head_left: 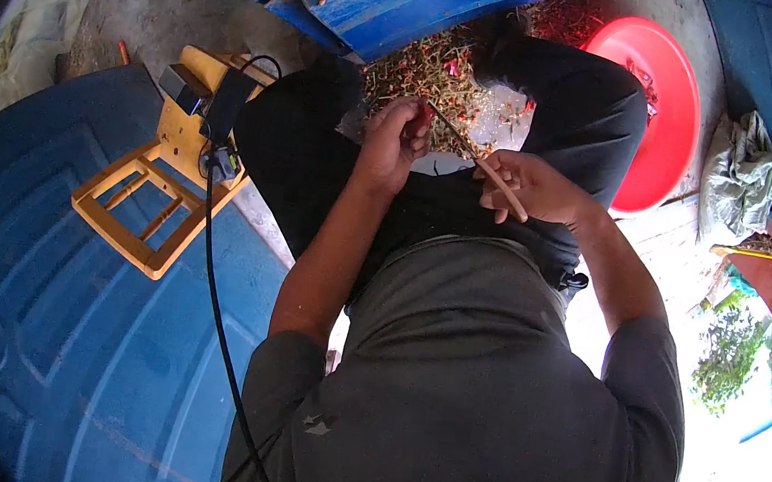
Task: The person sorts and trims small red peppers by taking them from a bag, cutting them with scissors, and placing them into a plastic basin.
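Observation:
My left hand [393,144] is closed around a small red item [420,120], perhaps a chili pepper, above my lap. In my right hand [529,187] is a tool with a light wooden handle [505,192]; its thin dark shaft points up and left to the red item. Whether the tip touches the item is too small to tell. Beyond both hands, between my knees, lies a heap of dry stems and red bits [427,65], partly on pale plastic.
A red basin [687,114] with some red contents stands beyond my right knee. To the left are a wooden chair [152,261] with dark devices and a black cable [220,322]. Blue panels [50,229] lie left and ahead. A crumpled sack [739,178] is at right.

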`<action>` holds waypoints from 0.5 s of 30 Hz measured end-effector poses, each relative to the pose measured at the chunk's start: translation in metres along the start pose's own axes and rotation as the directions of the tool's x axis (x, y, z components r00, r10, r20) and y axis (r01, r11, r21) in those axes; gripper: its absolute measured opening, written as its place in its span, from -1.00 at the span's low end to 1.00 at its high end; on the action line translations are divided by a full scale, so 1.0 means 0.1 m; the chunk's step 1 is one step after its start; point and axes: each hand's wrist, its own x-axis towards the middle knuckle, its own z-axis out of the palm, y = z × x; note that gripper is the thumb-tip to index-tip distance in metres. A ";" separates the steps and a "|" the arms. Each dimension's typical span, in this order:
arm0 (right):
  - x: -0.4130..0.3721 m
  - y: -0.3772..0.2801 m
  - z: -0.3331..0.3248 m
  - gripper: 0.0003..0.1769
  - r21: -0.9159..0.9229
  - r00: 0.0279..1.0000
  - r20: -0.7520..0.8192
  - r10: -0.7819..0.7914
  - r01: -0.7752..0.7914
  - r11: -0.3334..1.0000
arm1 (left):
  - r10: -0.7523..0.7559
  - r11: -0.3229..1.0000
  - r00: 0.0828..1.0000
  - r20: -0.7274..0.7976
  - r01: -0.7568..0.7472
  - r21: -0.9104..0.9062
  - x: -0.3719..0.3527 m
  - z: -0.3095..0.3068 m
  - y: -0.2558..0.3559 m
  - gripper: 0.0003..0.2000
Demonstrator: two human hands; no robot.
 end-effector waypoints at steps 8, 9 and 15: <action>-0.03 -0.18 -0.27 -0.55 -0.160 0.991 0.079 0.104 -0.091 0.983 | -0.003 1.000 0.997 0.076 0.002 0.012 0.03 -0.08 -0.03 -0.86; -0.04 -0.21 -0.28 -0.55 -0.190 0.990 0.079 0.114 -0.098 0.977 | 0.002 1.000 0.999 0.054 -0.002 0.002 0.02 -0.06 -0.03 -0.86; -0.05 -0.20 -0.33 -0.50 -0.143 0.983 0.118 0.139 -0.121 0.982 | -0.009 1.000 0.998 0.060 0.008 0.027 0.00 -0.04 0.00 -0.84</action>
